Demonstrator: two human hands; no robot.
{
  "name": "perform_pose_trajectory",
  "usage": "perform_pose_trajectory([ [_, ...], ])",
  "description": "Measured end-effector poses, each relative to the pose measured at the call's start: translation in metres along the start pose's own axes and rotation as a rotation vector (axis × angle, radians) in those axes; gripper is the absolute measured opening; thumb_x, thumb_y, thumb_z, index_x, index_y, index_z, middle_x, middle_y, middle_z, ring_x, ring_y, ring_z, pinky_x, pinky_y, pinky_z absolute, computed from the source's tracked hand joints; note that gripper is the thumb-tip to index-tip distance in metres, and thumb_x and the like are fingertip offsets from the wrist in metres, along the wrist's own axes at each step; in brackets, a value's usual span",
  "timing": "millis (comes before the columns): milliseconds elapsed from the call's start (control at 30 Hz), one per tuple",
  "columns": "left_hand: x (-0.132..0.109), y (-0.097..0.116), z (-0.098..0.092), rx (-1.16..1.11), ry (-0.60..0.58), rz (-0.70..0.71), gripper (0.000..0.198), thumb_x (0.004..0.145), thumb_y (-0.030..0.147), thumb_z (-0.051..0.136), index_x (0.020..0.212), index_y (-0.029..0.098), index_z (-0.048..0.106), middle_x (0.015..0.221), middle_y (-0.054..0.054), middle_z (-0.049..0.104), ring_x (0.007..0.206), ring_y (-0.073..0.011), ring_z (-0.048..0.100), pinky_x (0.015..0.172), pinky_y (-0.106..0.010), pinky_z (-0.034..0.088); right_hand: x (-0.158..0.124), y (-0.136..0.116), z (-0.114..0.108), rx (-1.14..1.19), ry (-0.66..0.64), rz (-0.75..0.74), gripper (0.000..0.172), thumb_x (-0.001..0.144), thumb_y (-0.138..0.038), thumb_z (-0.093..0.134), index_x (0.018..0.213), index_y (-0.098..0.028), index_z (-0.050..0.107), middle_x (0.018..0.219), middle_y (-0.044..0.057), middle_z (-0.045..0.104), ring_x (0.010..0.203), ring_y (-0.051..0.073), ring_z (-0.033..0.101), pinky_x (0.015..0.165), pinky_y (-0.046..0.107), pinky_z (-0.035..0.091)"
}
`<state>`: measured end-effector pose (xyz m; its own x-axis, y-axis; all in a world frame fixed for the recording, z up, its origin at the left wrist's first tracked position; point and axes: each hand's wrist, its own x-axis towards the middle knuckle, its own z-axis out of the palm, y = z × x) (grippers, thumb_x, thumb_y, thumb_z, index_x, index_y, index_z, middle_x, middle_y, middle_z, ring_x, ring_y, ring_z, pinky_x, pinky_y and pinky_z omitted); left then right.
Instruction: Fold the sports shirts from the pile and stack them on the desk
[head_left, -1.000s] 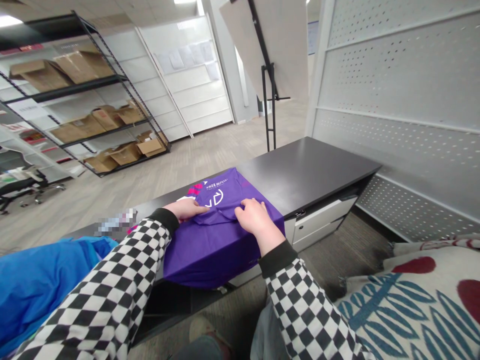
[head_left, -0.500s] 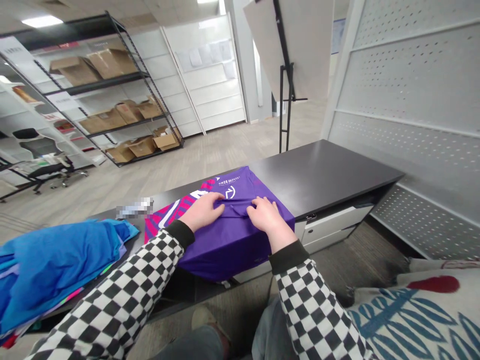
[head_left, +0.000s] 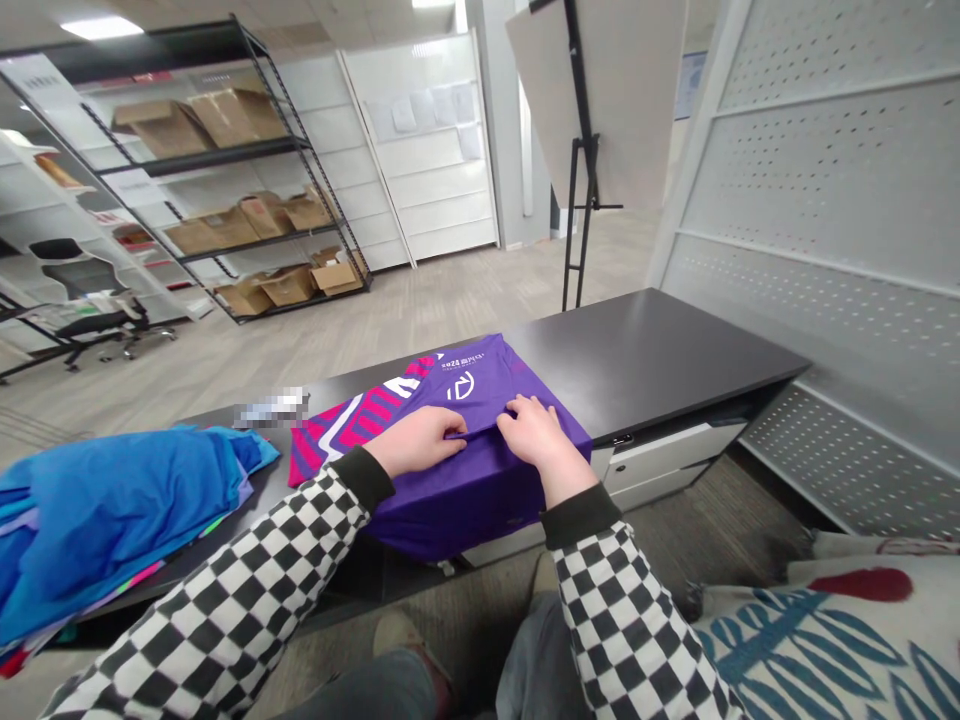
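Observation:
A purple shirt (head_left: 472, 500) with pink stripes and white print lies spread on the dark cabinet top, its near part draped over the front edge. My left hand (head_left: 425, 440) pinches a small fold of the cloth below the white logo. Just to its right, my right hand (head_left: 531, 428) grips the same fold between thumb and fingers. The cloth is drawn into a short ridge between both hands. To the left rests a heap of blue garments (head_left: 127, 510), with other colours showing beneath it.
A pixelated item (head_left: 271, 408) lies behind the blue heap. The black cabinet top (head_left: 637, 340) extends right toward a perforated metal panel (head_left: 840, 200). White drawers (head_left: 667, 455) sit below. Beyond stand an easel (head_left: 574, 220), a shelf of cartons (head_left: 247, 222) and an office chair (head_left: 82, 290). Patterned fabric (head_left: 840, 620) is at lower right.
My hands have drawn closer together. The loose wrinkles between them have become one pinched ridge, and the cloth around the logo lies smoother. My left hand has shifted slightly right and nearer to me.

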<state>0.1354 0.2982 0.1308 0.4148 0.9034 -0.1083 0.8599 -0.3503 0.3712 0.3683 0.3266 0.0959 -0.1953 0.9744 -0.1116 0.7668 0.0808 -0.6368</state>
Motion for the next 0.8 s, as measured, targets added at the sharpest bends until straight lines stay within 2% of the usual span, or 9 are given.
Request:
perform_pose_trajectory([
  [133, -0.013, 0.011, -0.001, -0.011, -0.063, -0.01, 0.04, 0.103, 0.063, 0.066, 0.094, 0.029, 0.084, 0.09, -0.005, 0.082, 0.083, -0.0256, 0.074, 0.081, -0.036, 0.055, 0.0, 0.0, 0.003, 0.003, 0.024, -0.007, 0.048, 0.11, -0.033, 0.053, 0.148, -0.018, 0.078, 0.182, 0.016, 0.049, 0.175, 0.038, 0.033, 0.145, 0.063, 0.015],
  [167, -0.011, 0.01, 0.0, -0.007, -0.028, -0.023, 0.048, 0.106, 0.068, 0.061, 0.091, 0.028, 0.083, 0.088, -0.006, 0.081, 0.082, -0.0253, 0.074, 0.08, -0.037, 0.056, -0.001, 0.0, 0.003, 0.005, 0.031, -0.006, 0.048, 0.11, -0.033, 0.053, 0.147, -0.018, 0.079, 0.18, 0.016, 0.052, 0.175, 0.038, 0.034, 0.144, 0.064, 0.015],
  [233, -0.004, 0.001, 0.001, 0.022, 0.13, -0.058, 0.059, 0.112, 0.068, 0.049, 0.09, 0.025, 0.082, 0.091, -0.008, 0.082, 0.087, -0.0265, 0.075, 0.086, -0.039, 0.058, -0.003, -0.001, 0.001, 0.013, 0.055, -0.005, 0.047, 0.109, -0.033, 0.053, 0.146, -0.018, 0.079, 0.171, 0.017, 0.062, 0.171, 0.039, 0.041, 0.144, 0.065, 0.017],
  [333, 0.009, -0.027, 0.006, 0.088, 0.36, -0.117, 0.055, 0.115, 0.056, 0.044, 0.123, 0.019, 0.084, 0.127, -0.015, 0.084, 0.121, -0.031, 0.077, 0.114, -0.043, 0.056, -0.004, -0.001, -0.009, 0.031, 0.135, -0.02, 0.049, 0.109, -0.035, 0.053, 0.149, -0.019, 0.077, 0.161, 0.017, 0.071, 0.16, 0.036, 0.057, 0.143, 0.059, 0.025],
  [433, 0.015, -0.052, 0.021, 0.162, 0.352, -0.231, 0.066, 0.114, 0.055, 0.047, 0.161, 0.014, 0.068, 0.17, -0.019, 0.064, 0.16, -0.0359, 0.057, 0.136, -0.05, 0.04, 0.009, -0.001, -0.024, 0.013, 0.208, -0.053, 0.05, 0.109, -0.035, 0.054, 0.151, -0.021, 0.075, 0.159, 0.014, 0.072, 0.152, 0.033, 0.064, 0.14, 0.053, 0.033],
  [500, 0.014, -0.061, 0.033, 0.193, 0.305, -0.294, 0.072, 0.115, 0.058, 0.045, 0.171, 0.014, 0.058, 0.182, -0.018, 0.05, 0.172, -0.0379, 0.043, 0.142, -0.055, 0.031, 0.033, 0.0, -0.034, -0.053, 0.23, -0.09, 0.049, 0.108, -0.031, 0.055, 0.151, -0.02, 0.076, 0.156, 0.014, 0.074, 0.15, 0.033, 0.066, 0.14, 0.053, 0.034],
  [567, 0.012, -0.062, 0.041, 0.199, 0.298, -0.316, 0.074, 0.116, 0.06, 0.043, 0.174, 0.017, 0.055, 0.186, -0.016, 0.044, 0.175, -0.0374, 0.037, 0.144, -0.057, 0.026, 0.07, 0.0, -0.042, -0.146, 0.233, -0.136, 0.047, 0.107, -0.025, 0.055, 0.148, -0.019, 0.077, 0.154, 0.014, 0.076, 0.148, 0.033, 0.067, 0.139, 0.053, 0.034],
  [633, 0.011, -0.06, 0.044, 0.191, 0.308, -0.318, 0.073, 0.115, 0.059, 0.044, 0.174, 0.019, 0.056, 0.186, -0.014, 0.044, 0.176, -0.0365, 0.036, 0.145, -0.058, 0.025, 0.113, 0.002, -0.046, -0.222, 0.22, -0.147, 0.044, 0.106, -0.019, 0.056, 0.142, -0.019, 0.08, 0.151, 0.014, 0.078, 0.147, 0.032, 0.068, 0.135, 0.048, 0.04],
  [800, 0.009, -0.056, 0.04, 0.155, 0.327, -0.321, 0.071, 0.111, 0.054, 0.049, 0.172, 0.02, 0.059, 0.185, -0.013, 0.047, 0.175, -0.0355, 0.038, 0.145, -0.058, 0.026, 0.201, 0.01, -0.049, -0.287, 0.192, 0.011, 0.028, 0.106, -0.023, 0.063, 0.123, -0.02, 0.086, 0.135, 0.017, 0.083, 0.132, 0.033, 0.075, 0.115, 0.042, 0.055],
])
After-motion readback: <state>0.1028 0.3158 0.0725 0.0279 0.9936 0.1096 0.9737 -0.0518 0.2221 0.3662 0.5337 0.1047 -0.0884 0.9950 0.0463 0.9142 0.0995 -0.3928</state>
